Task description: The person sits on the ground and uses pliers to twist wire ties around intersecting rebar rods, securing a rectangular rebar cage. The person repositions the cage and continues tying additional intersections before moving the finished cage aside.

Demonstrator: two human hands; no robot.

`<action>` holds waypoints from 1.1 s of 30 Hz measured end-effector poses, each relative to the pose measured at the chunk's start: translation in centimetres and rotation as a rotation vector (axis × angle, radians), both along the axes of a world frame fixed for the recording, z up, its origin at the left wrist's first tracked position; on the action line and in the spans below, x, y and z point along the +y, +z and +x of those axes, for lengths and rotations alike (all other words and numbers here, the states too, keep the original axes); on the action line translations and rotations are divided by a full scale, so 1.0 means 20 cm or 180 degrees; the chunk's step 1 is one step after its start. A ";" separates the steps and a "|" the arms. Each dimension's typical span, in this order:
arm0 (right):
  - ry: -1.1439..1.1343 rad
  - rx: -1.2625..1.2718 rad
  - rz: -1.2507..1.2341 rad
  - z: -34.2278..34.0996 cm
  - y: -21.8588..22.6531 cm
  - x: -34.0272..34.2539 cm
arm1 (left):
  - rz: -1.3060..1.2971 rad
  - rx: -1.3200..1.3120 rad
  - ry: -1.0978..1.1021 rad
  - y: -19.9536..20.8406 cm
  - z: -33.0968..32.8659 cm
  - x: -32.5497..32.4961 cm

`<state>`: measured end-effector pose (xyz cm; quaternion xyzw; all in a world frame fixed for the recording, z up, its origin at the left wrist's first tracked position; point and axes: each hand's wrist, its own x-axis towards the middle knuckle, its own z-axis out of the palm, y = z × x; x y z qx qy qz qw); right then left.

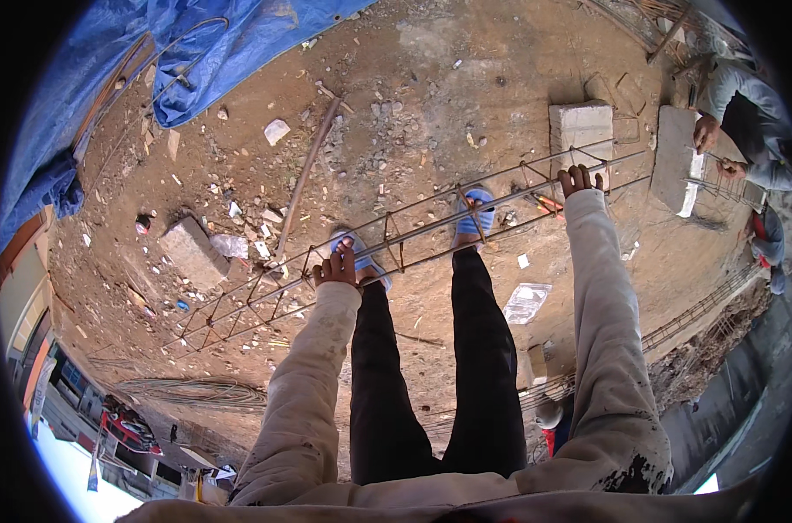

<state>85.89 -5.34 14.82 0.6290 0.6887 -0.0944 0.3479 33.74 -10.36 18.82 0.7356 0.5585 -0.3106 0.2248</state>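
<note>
A long rebar cage (424, 230), made of thin steel bars tied with bent stirrups, runs slantwise in front of my legs, from the lower left up to the right. My left hand (336, 268) is closed on its bars near the left sandal. Farther right, my right hand (579, 179) has its fingers curled over the top bars, beside a pale concrete block (581, 126). The cage passes above both blue sandals (475, 212). Its left end tapers off over the dirt; its right end reaches toward a second grey block (675, 157).
At the right, another person's hand (706, 133) is by the second block. Blue tarp (230, 61) covers the upper left. A rusty bar (309, 174), a broken block (194, 253) and rubble lie on the dirt. Coiled rods (191, 392) sit lower left; a trench edge (710, 349) runs lower right.
</note>
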 end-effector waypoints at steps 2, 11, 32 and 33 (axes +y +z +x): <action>-0.0154 0.0060 -0.0261 -0.03 0.03 0.00 | -0.0327 0.0126 0.0356 0.03 0.03 -0.06; -0.0096 0.0428 -0.0909 0.03 0.09 0.13 | -0.0648 0.0462 0.0857 -0.16 0.24 -0.31; 0.0273 0.0837 -0.0664 0.28 -0.16 0.26 | -0.1976 0.0512 0.1501 -0.43 0.74 -0.33; 0.0354 0.0724 -0.0792 0.27 -0.15 0.27 | -0.2119 0.0184 0.2218 -0.44 0.71 -0.27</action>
